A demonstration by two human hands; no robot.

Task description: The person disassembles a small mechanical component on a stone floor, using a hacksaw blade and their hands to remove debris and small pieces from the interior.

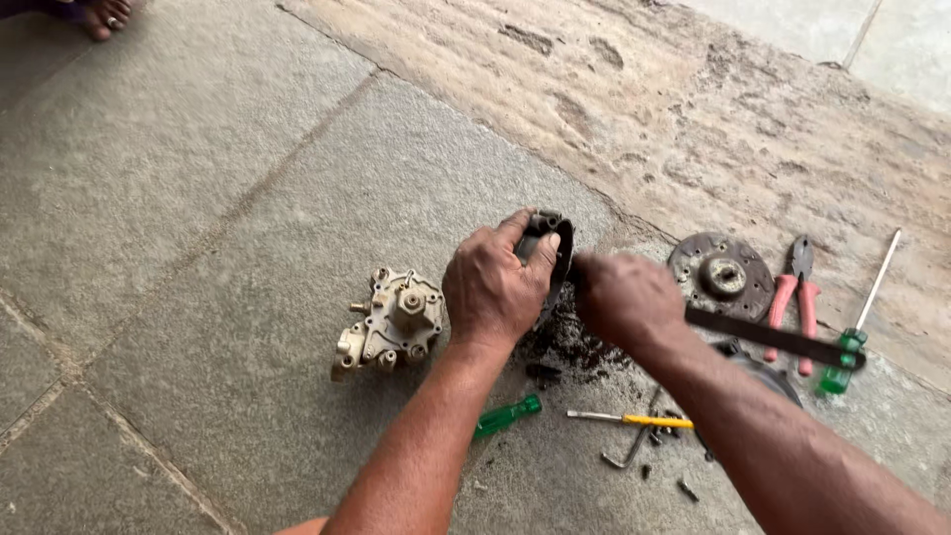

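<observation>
- Between my two hands sits a dark round metal housing [551, 248], held upright on the stone floor [198, 198].
- My left hand [492, 287] is clamped over its near rim.
- My right hand [626, 300] presses its other side, gripping a flat dark file [783, 339].
- Just left of the grip lies a brass carburettor [394, 322]; right, red pliers [795, 297].
</observation>
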